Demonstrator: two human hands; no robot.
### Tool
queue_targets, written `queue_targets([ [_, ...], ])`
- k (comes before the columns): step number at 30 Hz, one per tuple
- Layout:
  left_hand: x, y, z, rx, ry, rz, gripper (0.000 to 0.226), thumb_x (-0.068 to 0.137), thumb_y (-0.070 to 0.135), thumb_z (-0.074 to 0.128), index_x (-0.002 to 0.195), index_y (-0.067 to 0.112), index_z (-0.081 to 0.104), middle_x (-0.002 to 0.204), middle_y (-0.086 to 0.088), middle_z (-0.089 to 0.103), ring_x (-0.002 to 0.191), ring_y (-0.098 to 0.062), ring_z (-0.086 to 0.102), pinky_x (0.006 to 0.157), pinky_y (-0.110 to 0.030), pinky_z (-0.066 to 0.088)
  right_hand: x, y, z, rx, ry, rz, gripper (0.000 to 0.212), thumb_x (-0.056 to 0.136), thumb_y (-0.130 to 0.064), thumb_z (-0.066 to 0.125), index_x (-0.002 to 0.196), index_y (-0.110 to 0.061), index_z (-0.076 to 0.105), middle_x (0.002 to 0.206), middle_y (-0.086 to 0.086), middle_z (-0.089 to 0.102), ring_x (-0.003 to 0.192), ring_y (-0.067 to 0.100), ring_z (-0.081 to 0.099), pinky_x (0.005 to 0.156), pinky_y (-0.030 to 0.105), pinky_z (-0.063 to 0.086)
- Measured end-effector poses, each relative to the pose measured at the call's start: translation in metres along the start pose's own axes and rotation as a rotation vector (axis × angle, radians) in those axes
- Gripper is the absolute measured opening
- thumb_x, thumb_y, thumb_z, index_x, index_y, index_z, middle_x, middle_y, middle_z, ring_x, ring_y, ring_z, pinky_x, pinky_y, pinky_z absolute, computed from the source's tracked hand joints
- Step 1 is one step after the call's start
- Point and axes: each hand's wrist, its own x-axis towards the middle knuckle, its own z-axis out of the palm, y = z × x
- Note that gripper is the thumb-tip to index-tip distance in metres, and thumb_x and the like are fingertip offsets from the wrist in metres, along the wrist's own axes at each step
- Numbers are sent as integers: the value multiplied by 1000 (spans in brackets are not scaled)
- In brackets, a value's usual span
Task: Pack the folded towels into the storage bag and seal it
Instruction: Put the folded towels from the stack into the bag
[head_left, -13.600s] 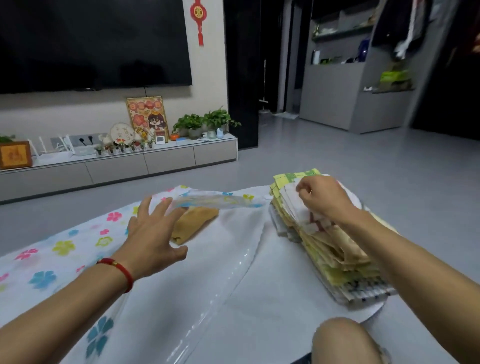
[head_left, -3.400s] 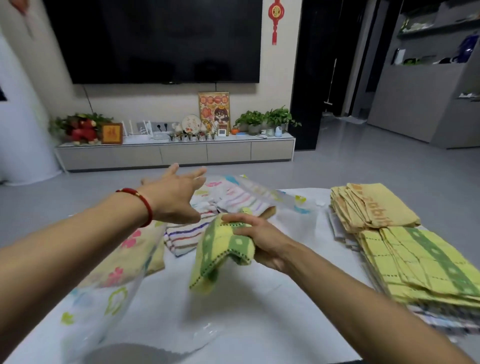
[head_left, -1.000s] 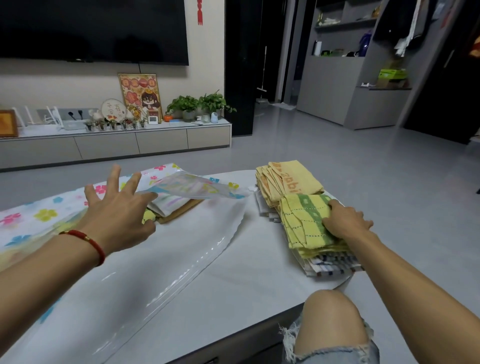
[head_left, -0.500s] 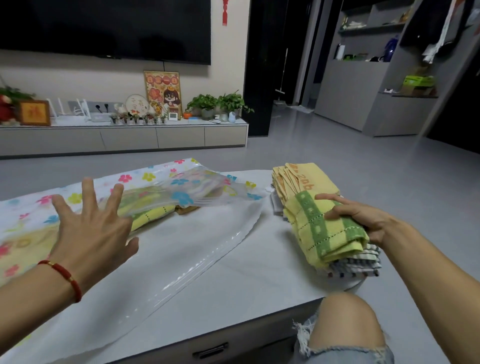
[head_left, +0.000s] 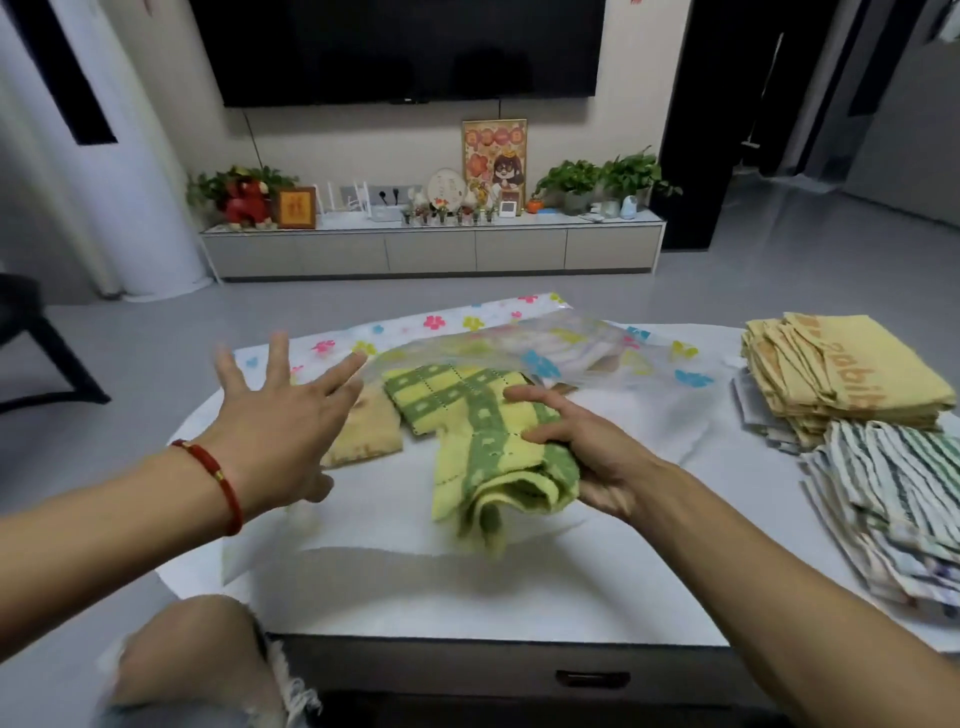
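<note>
while left hand (head_left: 280, 421) spreads | right hand (head_left: 582, 447) grips green towel (head_left: 493, 452) | storage bag (head_left: 545, 348) holds towels

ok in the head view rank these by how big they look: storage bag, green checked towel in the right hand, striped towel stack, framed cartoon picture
1. storage bag, spread widest over the table
2. and 3. striped towel stack and green checked towel look alike; the stack is cut by the frame edge, so unranked
4. framed cartoon picture, though it stands far off

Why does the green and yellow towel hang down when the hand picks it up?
Probably because it is soft cloth: the towel droops past the right hand instead of staying flat. It looks light, since one hand lifts it. It likely won't slide much on the table.
</note>
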Motion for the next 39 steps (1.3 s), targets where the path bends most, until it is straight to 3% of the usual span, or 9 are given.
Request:
queue_targets([
  [6, -4, -14, -14, -56, 63, 50, 114, 72, 60, 70, 154, 32, -5, 152, 21, -41, 145, -46, -24, 102, -84, 3, 125, 41, 115, 325, 201, -135, 47, 95, 17, 41, 132, -9, 55, 114, 25, 66, 97, 37, 67, 78, 44, 59],
  [10, 0, -23, -21, -87, 86, 23, 107, 75, 60, 67, 152, 31, -2, 152, 23, -40, 146, -43, -22, 104, -83, 10, 174, 69, 167, 521, 316, -112, 54, 92, 0, 50, 140, -24, 54, 116, 18, 67, 99, 34, 64, 91, 49, 55],
  [14, 2, -24, -20, -88, 66, 45, 108, 75, 67, 64, 153, 31, -2, 151, 23, -42, 146, -41, -24, 104, -83, 11, 183, 129, 168, 33, 301, 16, 60, 94, 9, 44, 143, -25, 44, 132, 19, 59, 96, 25, 59, 70, 25, 51],
  [18, -1, -20, -16, -86, 59, 55, 102, 77, 65, 62, 152, 32, 3, 148, 23, -45, 147, -40, -24, 104, -82, 14, 195, 132, 168, -74, 467, -224, 52, 96, 1, 59, 141, -21, 49, 128, 3, 58, 100, 11, 61, 64, 0, 45],
  [21, -4, -17, -15, -83, 55, 60, 96, 79, 59, 62, 151, 32, 7, 148, 23, -45, 147, -40, -23, 104, -81, 17, 195, 135, 175, -105, 355, -180, 47, 103, -11, 54, 148, -19, 43, 142, 13, 58, 119, 29, 62, 87, 23, 51],
  [23, -7, -14, -13, -82, 57, 64, 91, 79, 56, 63, 150, 31, 12, 149, 22, -44, 147, -40, -21, 104, -80, 19, 190, 136, 172, -107, 187, -53, 50, 105, -12, 50, 153, -19, 39, 146, 16, 56, 124, 31, 63, 84, 32, 54],
  [26, -8, -11, -8, -88, 98, 64, 84, 79, 59, 61, 146, 32, 19, 153, 22, -39, 148, -39, -17, 104, -77, 21, 179, 116, 154, -246, 43, -11, 61, 99, -4, 52, 156, -22, 39, 129, 11, 65, 83, 11, 70, 54, 19, 54],
  [32, 8, 19, -14, -141, 316, 139, 76, 76, 68, 61, 140, 30, 48, 166, -1, 11, 149, -46, -3, 105, -79, 18, 103, 80, 73, -616, 3, 33, 50, 97, -6, 56, 143, -24, 57, 124, 23, 71, 85, 25, 69, 86, 46, 60],
  [39, 68, 105, -43, -67, 403, 252, 53, 73, 54, 72, 120, 30, 65, 162, -9, 23, 148, -48, -3, 105, -81, 13, -48, -7, -87, -1030, 208, -56, 21, 92, -11, 65, 108, -17, 78, 94, 6, 81, 80, 25, 77, 66, 30, 61],
])
